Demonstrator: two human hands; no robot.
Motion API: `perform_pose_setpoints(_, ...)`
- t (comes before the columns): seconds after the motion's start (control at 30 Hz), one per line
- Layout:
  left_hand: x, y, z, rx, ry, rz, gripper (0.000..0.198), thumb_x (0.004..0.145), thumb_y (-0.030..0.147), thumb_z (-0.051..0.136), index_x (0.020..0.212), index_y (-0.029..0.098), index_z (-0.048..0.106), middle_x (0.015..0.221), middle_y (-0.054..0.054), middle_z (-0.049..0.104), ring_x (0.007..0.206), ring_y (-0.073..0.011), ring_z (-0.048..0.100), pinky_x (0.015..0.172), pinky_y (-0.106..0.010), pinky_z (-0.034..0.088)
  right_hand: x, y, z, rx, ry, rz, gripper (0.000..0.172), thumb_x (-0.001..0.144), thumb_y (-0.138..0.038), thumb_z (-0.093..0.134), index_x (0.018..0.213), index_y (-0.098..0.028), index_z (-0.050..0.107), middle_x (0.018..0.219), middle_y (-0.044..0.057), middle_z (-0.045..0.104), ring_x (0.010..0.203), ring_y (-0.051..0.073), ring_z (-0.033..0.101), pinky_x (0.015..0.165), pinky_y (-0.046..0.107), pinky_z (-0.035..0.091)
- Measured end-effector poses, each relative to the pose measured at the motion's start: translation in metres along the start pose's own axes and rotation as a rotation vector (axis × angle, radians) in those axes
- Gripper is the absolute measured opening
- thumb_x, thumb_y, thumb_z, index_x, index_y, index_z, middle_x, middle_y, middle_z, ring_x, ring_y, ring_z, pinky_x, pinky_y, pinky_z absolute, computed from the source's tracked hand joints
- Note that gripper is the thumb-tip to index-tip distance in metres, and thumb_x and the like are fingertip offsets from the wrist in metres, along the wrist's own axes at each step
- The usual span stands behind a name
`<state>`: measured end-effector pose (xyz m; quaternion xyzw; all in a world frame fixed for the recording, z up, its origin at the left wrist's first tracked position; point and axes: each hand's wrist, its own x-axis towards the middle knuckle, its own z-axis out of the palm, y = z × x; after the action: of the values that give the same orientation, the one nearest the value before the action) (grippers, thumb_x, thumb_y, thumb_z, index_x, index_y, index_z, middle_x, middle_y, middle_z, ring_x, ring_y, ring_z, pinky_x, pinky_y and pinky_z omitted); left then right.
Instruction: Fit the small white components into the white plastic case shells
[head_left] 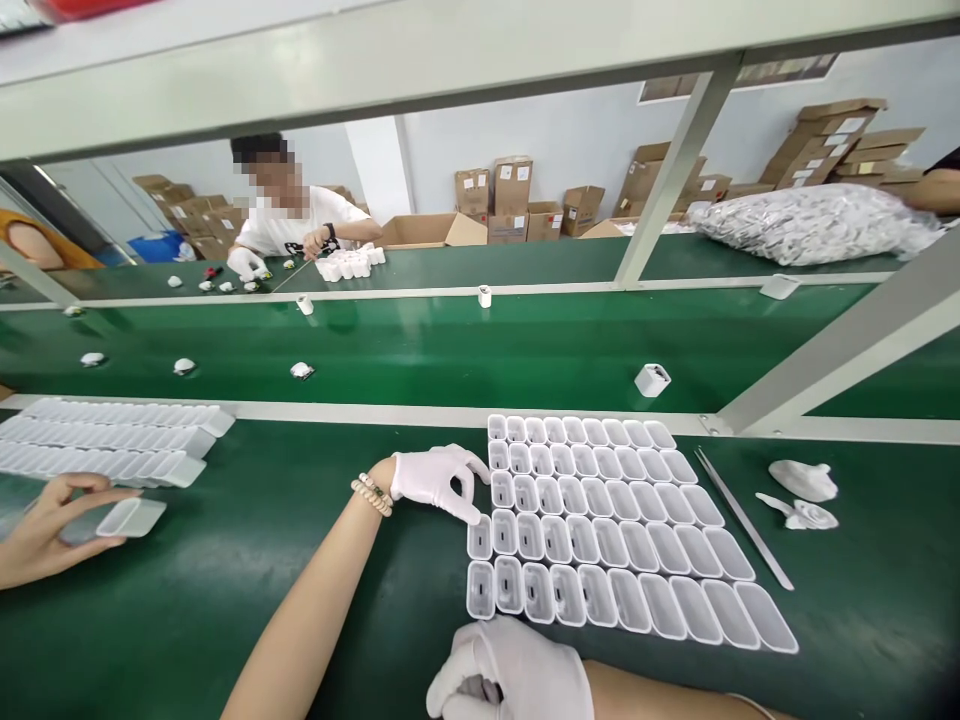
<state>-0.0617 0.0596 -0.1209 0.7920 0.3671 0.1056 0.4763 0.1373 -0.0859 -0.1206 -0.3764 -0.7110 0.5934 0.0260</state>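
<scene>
My left hand [442, 482], in a white glove, is at the left ends of the rows of translucent white plastic containers [600, 545]. Its thumb and index finger are apart, close against the end containers, and nothing shows in its grasp. My right hand [517, 670], also gloved, is curled closed just in front of the nearest row. Something small and dark shows among its fingers, too hidden to name. Small dark pieces lie inside many of the containers on the left side; those farther right show none.
Tweezers [744, 518] and crumpled white finger cots or glove scraps [802, 482] lie right. At left, another person's hand [67, 530] holds a container [131, 517] near more rows [105, 440]. Small white parts [652, 380] sit on the green belt [420, 350]. A co-worker sits across.
</scene>
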Motion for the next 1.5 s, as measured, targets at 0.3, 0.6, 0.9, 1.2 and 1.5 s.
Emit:
perform_pose_setpoints(0.3,0.0,-0.001,0.001,0.019,-0.008,0.012,0.031,0.073,0.048,0.077,0.067,0.019,0.071,0.114,-0.005,0.069,0.113,-0.0247,0.057,0.096,-0.033,0.041,0.011,0.014,0.004,0.057,-0.022,-0.133,0.019,0.078,-0.025,0.066,0.091,-0.027,0.08,0.086,-0.002,0.071,0.069,0.011,0.063,0.062,0.017,0.046)
perform_pose_setpoints(0.6,-0.004,0.005,0.011,-0.073,0.158,0.052,0.036,0.067,0.055,0.081,0.066,0.02,0.07,0.107,-0.006,0.071,0.109,-0.0262,0.061,0.103,-0.038,0.037,0.015,0.02,0.002,0.108,-0.051,-0.249,0.02,0.081,-0.025,0.065,0.093,-0.024,0.08,0.086,0.0,0.07,0.067,0.011,0.062,0.064,0.019,0.048)
perform_pose_setpoints(0.9,-0.011,-0.012,0.034,-0.269,0.57,0.054,0.051,0.088,0.063,0.055,0.112,0.02,0.064,0.12,-0.013,0.065,0.112,-0.027,0.061,0.103,-0.045,0.044,0.016,0.017,0.002,0.063,-0.04,-0.27,0.02,0.082,-0.026,0.064,0.092,-0.023,0.081,0.085,0.0,0.07,0.068,0.011,0.062,0.064,0.019,0.048)
perform_pose_setpoints(1.2,0.044,-0.016,0.021,-0.479,0.593,0.095,0.073,0.093,0.07,0.032,0.145,0.019,0.043,0.149,-0.015,0.047,0.135,-0.0322,0.047,0.118,-0.051,0.031,0.01,0.008,-0.009,-0.012,-0.117,-0.204,0.022,0.085,-0.021,0.063,0.097,-0.026,0.08,0.089,-0.003,0.071,0.072,0.009,0.063,0.062,0.014,0.046)
perform_pose_setpoints(1.5,0.038,-0.013,0.024,-0.474,0.462,0.085,0.075,0.091,0.072,0.038,0.147,0.022,0.043,0.155,-0.009,0.039,0.14,-0.0315,0.041,0.121,-0.05,0.026,0.016,0.004,-0.028,-0.093,-0.315,-0.368,0.029,0.086,-0.005,0.06,0.105,-0.016,0.078,0.093,0.0,0.073,0.077,0.008,0.067,0.069,0.011,0.047)
